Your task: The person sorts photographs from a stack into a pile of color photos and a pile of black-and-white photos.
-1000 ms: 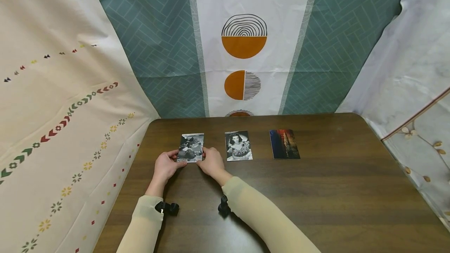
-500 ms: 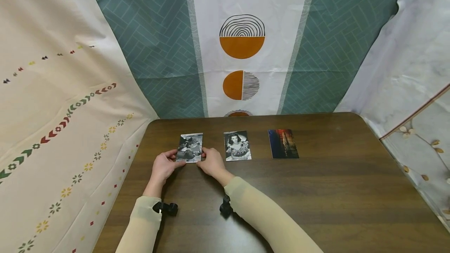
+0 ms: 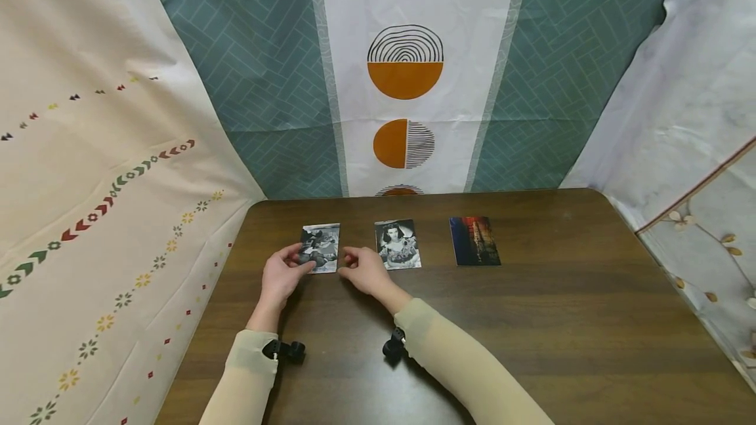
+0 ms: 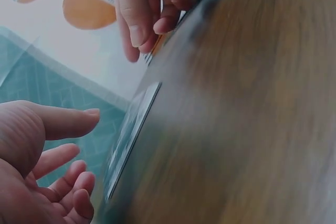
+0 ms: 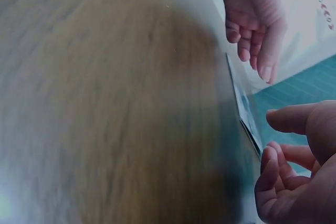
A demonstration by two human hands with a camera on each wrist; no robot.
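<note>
A black-and-white photo card (image 3: 321,246) lies flat at the left of the wooden table. My left hand (image 3: 285,274) is over its lower left part, overlapping it in the head view. In the left wrist view, that hand (image 4: 50,161) has thumb and fingers spread apart, with the card (image 4: 132,132) beyond them and nothing in its grasp. Just off the card's right side is my right hand (image 3: 367,272), its fingers loosely bent and holding nothing. The right wrist view shows this hand (image 5: 299,166) with a gap between thumb and fingers.
Right of the hands lies a second black-and-white photo card (image 3: 398,245) showing a person, then a dark blue and orange card (image 3: 475,241). The three form a row near the far edge of the table (image 3: 531,333). Patterned cloths (image 3: 266,84) hang around the table.
Both hands have released the left photo card, which stays in place. The right hand has drawn off to the right; the left has lifted slightly and shifted over the card.
</note>
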